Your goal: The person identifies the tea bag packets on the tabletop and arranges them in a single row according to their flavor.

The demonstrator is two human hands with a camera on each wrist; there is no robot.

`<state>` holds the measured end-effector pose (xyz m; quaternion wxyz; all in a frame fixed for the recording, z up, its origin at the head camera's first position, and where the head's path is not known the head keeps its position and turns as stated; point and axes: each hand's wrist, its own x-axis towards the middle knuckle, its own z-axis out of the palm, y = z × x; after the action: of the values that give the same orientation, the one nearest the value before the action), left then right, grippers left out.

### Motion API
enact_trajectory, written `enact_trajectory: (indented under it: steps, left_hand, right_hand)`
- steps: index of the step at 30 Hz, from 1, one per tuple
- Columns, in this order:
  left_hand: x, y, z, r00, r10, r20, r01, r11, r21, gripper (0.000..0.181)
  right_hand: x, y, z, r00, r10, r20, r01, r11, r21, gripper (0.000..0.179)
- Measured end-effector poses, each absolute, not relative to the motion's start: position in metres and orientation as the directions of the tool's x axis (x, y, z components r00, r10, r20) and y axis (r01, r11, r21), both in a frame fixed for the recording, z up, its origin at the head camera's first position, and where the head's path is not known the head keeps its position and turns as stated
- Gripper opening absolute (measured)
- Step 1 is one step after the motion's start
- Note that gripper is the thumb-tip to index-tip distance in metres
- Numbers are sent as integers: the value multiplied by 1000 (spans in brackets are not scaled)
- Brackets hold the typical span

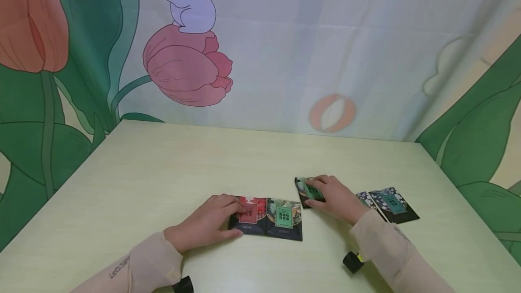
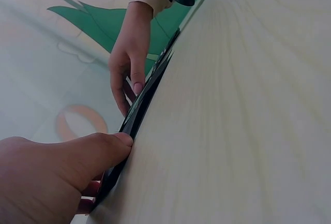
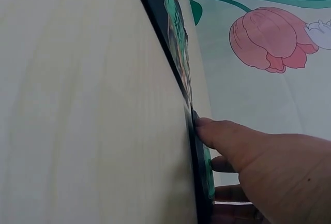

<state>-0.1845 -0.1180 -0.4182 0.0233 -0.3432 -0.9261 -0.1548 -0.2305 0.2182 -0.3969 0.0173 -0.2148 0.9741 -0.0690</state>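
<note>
My left hand (image 1: 205,221) holds a flat, dark sachet with a red label (image 1: 255,216), thumb at its near edge and fingers over its left part. Touching that one's right side lies a dark sachet with a green label (image 1: 283,219). Another green-labelled sachet (image 1: 301,191) is under my right hand (image 1: 338,199), which grips it with thumb on the near edge and fingers across the top. In the right wrist view the right thumb (image 3: 227,138) presses that sachet's edge. The left thumb (image 2: 106,154) meets a sachet's edge in the left wrist view.
Two dark floral sachets lie to the right, one with a teal label (image 1: 393,203), the other (image 1: 365,199) partly hidden by my right forearm. They rest on a pale wooden table (image 1: 183,162). A curtain with printed flowers (image 1: 277,58) hangs behind its far edge.
</note>
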Motion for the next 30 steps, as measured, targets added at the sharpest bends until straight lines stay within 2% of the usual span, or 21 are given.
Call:
enact_trajectory:
  steps: [30]
  left_hand:
    - [-185, -117, -420, -768, 622, 155, 638, 719, 275, 49]
  right_hand:
    - [-184, 226, -404, -933, -358, 33, -360, 927, -104, 59]
